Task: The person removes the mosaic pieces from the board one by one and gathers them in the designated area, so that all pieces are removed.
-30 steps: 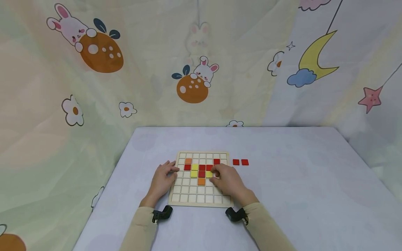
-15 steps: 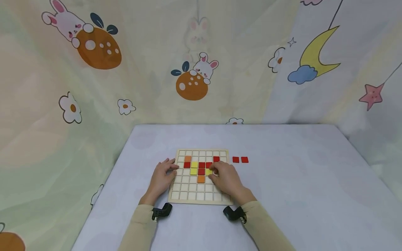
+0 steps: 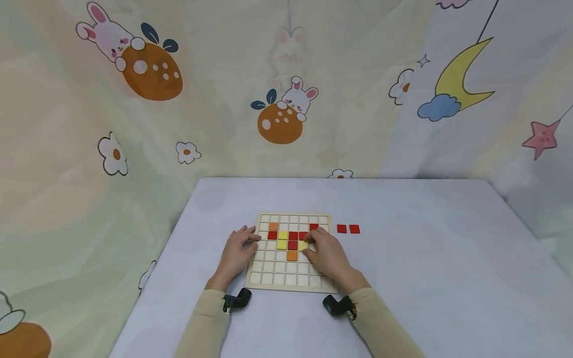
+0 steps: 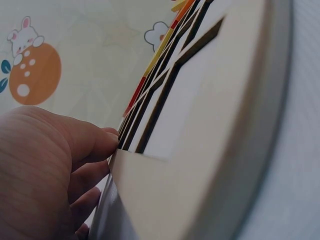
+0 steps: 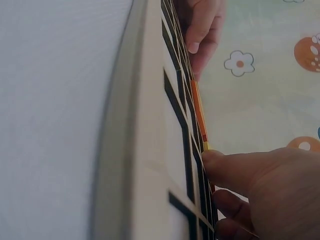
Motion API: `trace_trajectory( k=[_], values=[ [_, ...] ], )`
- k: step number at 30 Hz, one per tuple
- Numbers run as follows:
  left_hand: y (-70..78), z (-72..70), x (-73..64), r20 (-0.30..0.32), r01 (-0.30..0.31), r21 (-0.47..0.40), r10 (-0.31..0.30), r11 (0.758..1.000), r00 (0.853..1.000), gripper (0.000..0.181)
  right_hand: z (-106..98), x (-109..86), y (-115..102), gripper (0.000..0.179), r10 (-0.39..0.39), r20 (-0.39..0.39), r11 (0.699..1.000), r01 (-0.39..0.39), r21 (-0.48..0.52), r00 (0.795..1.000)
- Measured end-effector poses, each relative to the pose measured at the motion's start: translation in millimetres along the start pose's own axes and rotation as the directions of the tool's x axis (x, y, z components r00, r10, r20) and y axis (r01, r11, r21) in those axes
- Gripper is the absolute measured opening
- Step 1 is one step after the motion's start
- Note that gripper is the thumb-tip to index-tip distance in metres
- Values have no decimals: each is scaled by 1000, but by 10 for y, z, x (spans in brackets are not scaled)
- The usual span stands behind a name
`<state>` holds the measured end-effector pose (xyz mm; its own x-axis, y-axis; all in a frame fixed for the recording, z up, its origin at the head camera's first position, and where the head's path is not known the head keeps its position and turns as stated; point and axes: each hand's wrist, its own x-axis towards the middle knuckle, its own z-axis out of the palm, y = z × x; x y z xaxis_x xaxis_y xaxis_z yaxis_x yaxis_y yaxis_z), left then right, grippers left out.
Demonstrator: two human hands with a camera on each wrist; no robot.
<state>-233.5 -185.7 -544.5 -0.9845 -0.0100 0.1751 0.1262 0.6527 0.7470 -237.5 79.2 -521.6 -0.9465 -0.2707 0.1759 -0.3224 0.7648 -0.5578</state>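
Note:
A square wooden grid board (image 3: 276, 280) lies on the table with several red, yellow and orange tiles in its cells. My right hand (image 3: 329, 253) is over the board's right half, thumb and forefinger at opposite edges of a yellow tile (image 3: 302, 245), pinching it. In the right wrist view the thumb (image 5: 230, 167) reaches the row of raised tiles. My left hand (image 3: 234, 253) rests at the board's left edge, fingertips touching the frame. An orange tile (image 3: 292, 255) and a red tile (image 3: 293, 245) sit left of my right hand, which hides cells beneath it.
Two loose red tiles, one nearer the board (image 3: 341, 228) and one farther right (image 3: 354, 229), lie beyond its upper right corner. A printed cloth (image 3: 358, 139) hangs behind the table's back edge. Black wrist cameras sit on both beige sleeves (image 3: 203, 318).
The head view shifts slightly. Both hands keep nearly the same places on the board, and the tiles look unmoved.

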Motion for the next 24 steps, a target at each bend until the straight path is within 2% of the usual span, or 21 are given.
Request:
trace_trajectory(
  k=[5, 17, 24],
  values=[
    [13, 22, -6, 5, -8, 2, 8, 1000, 1000, 17, -7, -13, 17, 28, 5, 6, 1000, -5, 9, 1000],
    [13, -75, 53, -1, -29, 24, 29, 999, 1000, 18, 0, 53, -46, 29, -32, 23, 999, 31, 13, 999],
    [5, -18, 31, 13, -7, 4, 7, 1000, 1000, 18, -17, 13, -18, 30, -24, 34, 1000, 24, 7, 999]
  ],
)
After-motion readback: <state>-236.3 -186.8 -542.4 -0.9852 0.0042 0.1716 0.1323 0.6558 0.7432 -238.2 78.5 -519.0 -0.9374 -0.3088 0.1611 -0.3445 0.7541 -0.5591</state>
